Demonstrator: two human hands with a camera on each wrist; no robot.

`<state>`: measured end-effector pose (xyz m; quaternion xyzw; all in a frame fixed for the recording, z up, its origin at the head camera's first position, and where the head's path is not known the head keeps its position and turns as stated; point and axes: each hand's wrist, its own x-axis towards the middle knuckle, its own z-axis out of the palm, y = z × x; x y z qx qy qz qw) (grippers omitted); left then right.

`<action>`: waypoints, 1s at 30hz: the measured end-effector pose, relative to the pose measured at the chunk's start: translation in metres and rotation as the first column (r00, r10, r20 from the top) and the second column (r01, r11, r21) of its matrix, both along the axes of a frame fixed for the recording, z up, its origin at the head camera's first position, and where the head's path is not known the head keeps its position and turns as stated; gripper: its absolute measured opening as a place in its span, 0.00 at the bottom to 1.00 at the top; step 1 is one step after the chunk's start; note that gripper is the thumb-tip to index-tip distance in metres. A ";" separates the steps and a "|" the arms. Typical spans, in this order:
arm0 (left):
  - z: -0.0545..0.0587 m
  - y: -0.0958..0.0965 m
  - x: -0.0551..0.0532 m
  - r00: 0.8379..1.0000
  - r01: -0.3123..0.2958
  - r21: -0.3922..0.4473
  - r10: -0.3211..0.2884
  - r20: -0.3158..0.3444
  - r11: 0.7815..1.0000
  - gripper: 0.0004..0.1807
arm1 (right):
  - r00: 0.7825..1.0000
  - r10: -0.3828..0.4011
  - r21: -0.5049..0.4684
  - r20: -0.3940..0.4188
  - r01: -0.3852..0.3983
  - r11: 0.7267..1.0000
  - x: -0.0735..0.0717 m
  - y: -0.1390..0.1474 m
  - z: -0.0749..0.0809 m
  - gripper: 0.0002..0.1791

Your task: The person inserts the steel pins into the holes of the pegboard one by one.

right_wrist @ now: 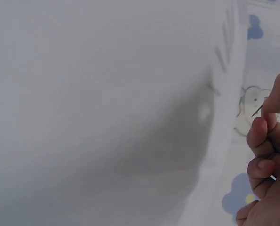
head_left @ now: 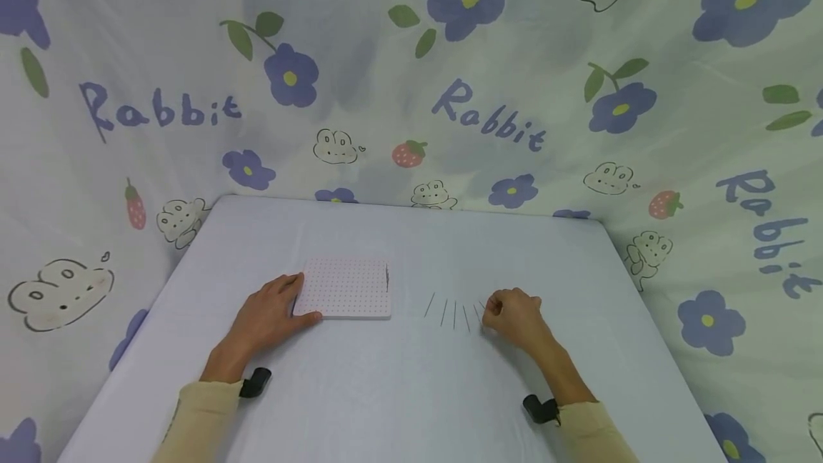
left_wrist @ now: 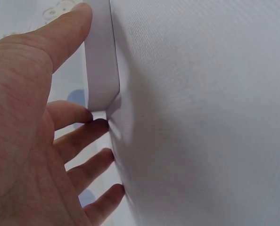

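Note:
A white block with a grid of small dots lies left of the table's middle. My left hand rests against its near-left corner, thumb along the front edge and a fingertip at the left side. In the left wrist view the thumb touches the block's side wall. My right hand, low over the table, pinches a thin dark needle between thumb and forefinger. Several similar needles lie in a spaced row just left of that hand.
Thin dark lines show at the block's right edge; I cannot tell what they are. A white cloth covers the table. Behind and beside it hangs a curtain printed with flowers and rabbits.

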<state>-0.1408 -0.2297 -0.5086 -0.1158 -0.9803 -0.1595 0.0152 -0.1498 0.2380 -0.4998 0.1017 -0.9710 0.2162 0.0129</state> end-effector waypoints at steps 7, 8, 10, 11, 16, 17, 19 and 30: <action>0.002 -0.002 0.002 1.000 -0.004 -0.001 0.004 0.004 1.000 0.51 | 0.995 0.068 -0.245 0.073 -0.048 0.968 -0.013 -0.026 0.019 0.02; 0.003 -0.002 0.002 1.000 -0.004 -0.001 0.004 0.004 1.000 0.51 | 0.994 0.076 -0.266 0.077 -0.053 0.963 -0.015 -0.031 0.021 0.02; 0.003 -0.002 0.002 1.000 -0.006 -0.004 0.006 0.006 1.000 0.51 | 0.993 0.095 -0.306 0.076 -0.067 0.950 -0.019 -0.043 0.024 0.02; 0.002 -0.002 0.002 1.000 -0.008 -0.005 0.008 0.007 1.000 0.51 | 0.992 0.107 -0.319 0.068 -0.080 0.944 -0.021 -0.049 0.025 0.02; 0.002 -0.003 0.002 1.000 -0.012 -0.005 0.012 0.006 1.000 0.51 | 0.984 0.174 -0.377 0.039 -0.147 0.915 -0.031 -0.083 0.029 0.02; 0.001 -0.004 0.002 1.000 -0.013 -0.006 0.013 0.007 1.000 0.51 | 0.981 0.188 -0.384 0.039 -0.159 0.910 -0.032 -0.090 0.030 0.02; 0.000 -0.004 0.001 1.000 -0.012 -0.006 0.012 0.008 1.000 0.51 | 0.976 0.211 -0.399 0.052 -0.173 0.900 -0.036 -0.104 0.031 0.02; 0.001 -0.003 0.002 1.000 0.000 -0.001 0.000 -0.007 1.000 0.51 | 0.957 0.282 -0.430 0.071 -0.225 0.874 -0.044 -0.142 0.029 0.04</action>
